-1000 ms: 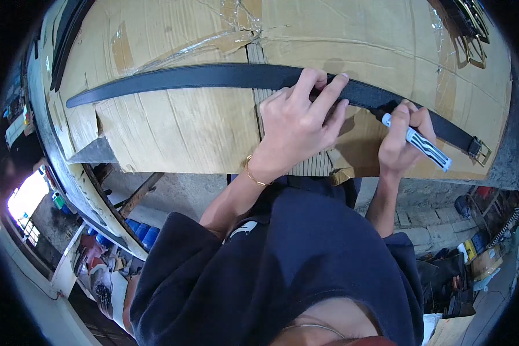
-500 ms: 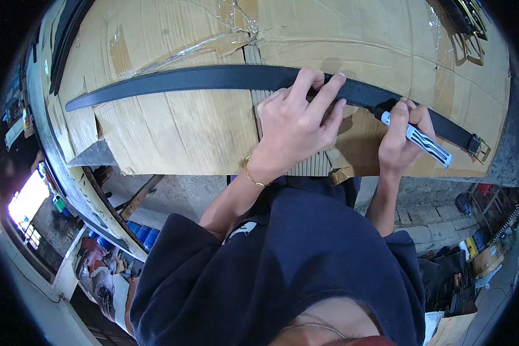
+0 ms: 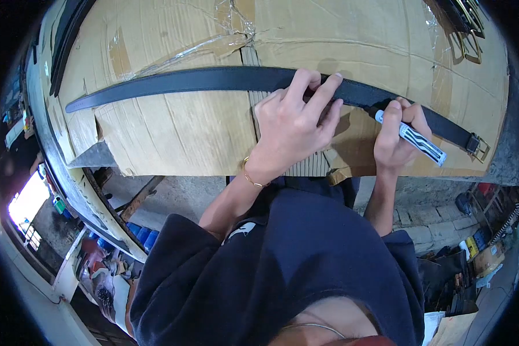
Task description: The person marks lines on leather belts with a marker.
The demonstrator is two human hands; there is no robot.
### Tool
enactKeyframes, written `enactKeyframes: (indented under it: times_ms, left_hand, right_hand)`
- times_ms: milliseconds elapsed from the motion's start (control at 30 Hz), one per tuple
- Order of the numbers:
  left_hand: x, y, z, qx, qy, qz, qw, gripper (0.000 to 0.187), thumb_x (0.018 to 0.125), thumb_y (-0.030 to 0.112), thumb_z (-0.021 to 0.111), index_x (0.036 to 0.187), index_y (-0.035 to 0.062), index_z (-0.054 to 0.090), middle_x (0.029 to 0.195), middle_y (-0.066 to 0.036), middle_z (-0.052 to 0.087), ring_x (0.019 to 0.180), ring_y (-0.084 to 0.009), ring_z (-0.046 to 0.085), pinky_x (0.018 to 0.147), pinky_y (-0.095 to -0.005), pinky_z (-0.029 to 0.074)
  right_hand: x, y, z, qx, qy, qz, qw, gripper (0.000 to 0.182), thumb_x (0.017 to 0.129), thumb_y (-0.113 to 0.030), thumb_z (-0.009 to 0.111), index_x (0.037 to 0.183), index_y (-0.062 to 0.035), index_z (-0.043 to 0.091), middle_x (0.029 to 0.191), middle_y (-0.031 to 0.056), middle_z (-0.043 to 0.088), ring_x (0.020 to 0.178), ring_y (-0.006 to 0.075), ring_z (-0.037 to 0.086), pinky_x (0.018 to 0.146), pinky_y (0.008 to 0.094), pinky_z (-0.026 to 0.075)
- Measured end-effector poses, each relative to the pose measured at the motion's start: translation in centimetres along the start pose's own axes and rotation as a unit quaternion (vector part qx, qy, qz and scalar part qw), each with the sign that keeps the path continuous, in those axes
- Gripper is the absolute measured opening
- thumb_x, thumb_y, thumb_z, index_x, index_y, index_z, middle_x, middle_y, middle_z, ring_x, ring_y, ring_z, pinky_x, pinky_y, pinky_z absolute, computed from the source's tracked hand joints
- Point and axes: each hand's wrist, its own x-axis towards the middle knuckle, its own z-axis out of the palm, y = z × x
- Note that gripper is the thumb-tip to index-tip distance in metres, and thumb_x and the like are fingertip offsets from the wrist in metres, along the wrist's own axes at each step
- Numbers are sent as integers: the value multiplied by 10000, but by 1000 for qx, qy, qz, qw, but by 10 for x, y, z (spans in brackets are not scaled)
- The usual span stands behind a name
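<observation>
1. Two hands work one black belt (image 3: 173, 81), which lies flat along the far side of the cardboard-covered desk (image 3: 173, 132), buckle (image 3: 480, 147) at the right end.
2. Left hand (image 3: 291, 124) presses spread fingers on the strap; pinning it flat should keep the mark steady.
3. Right hand (image 3: 393, 138) is closed around a marker (image 3: 412, 137), tip touching the belt.

Cardboard-covered bench (image 3: 179, 132), black belt (image 3: 213, 78) (flat)
</observation>
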Motion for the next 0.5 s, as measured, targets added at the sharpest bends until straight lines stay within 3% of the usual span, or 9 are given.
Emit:
enactKeyframes:
  times_ms: [67,200,300,367,433,500]
  left_hand:
    - [0,0,0,-2,-1,-2,1000,429,682,128,778,1103,145,698,843,-14,549,528,-134,486,469,-272,389]
    - [1,-1,0,-1,1,2,1000,428,686,127,777,1106,142,698,841,-17,546,530,-134,484,468,-270,387]
    - [0,-2,0,-1,-3,3,1000,421,693,131,777,1106,141,698,844,-17,546,532,-132,483,468,-268,388]
    - [1,0,-4,-2,-4,4,1000,413,700,136,776,1106,141,698,845,-17,545,532,-131,482,468,-266,388]
    - [4,3,-13,-1,-53,-13,998,393,720,110,778,1105,125,700,891,-38,575,566,-141,538,495,-272,427]
    - [7,-8,-21,-34,-24,-1,999,357,737,116,767,1086,113,693,928,-37,585,540,-148,551,479,-280,441]
  right_hand:
    - [1,-4,0,7,-21,40,999,325,829,18,600,605,-26,370,507,54,459,483,97,376,465,266,335]
    - [0,0,-2,-35,-57,26,997,340,838,10,596,596,-28,361,499,52,452,487,88,379,469,261,326]
    - [-3,4,0,-6,4,-14,1000,323,860,-11,594,623,-38,377,523,49,470,503,79,385,467,254,312]
    - [-4,2,-3,123,73,111,984,257,898,-41,573,692,-44,419,579,54,503,518,73,397,466,236,312]
    - [-3,0,-2,146,92,118,978,219,912,-53,563,735,-42,435,612,61,518,527,72,405,466,227,315]
    - [-3,3,-2,200,113,100,968,152,937,-78,548,815,-31,470,688,77,550,543,65,419,460,211,316]
